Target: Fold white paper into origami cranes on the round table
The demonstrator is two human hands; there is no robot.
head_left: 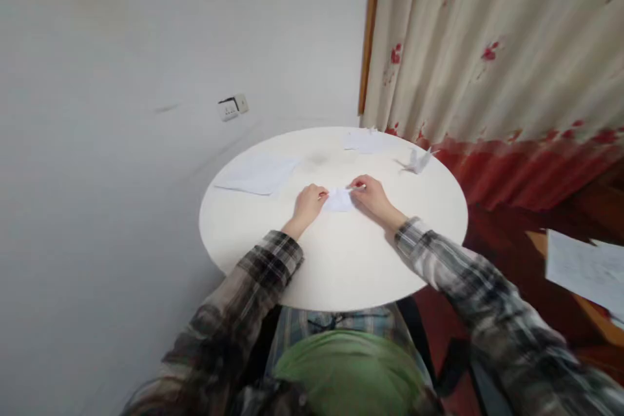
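A small folded piece of white paper (338, 201) lies on the round white table (336, 273), between my two hands. My left hand (311, 201) pinches its left edge between thumb and fingers. At the opposite edge, my right hand (369, 194) grips the upper right part of the paper, fingers closed. The finer folds are too small and pale to make out. To the right of my right hand stands a folded white paper crane (415, 161) with its wings raised.
A stack of white sheets (258, 173) rests at the table's left. More white paper (363, 141) lies at the far edge. A wall with a socket (228, 109) borders the left, a floral curtain (487, 45) the right. Papers (585, 266) lie on a wooden surface lower right.
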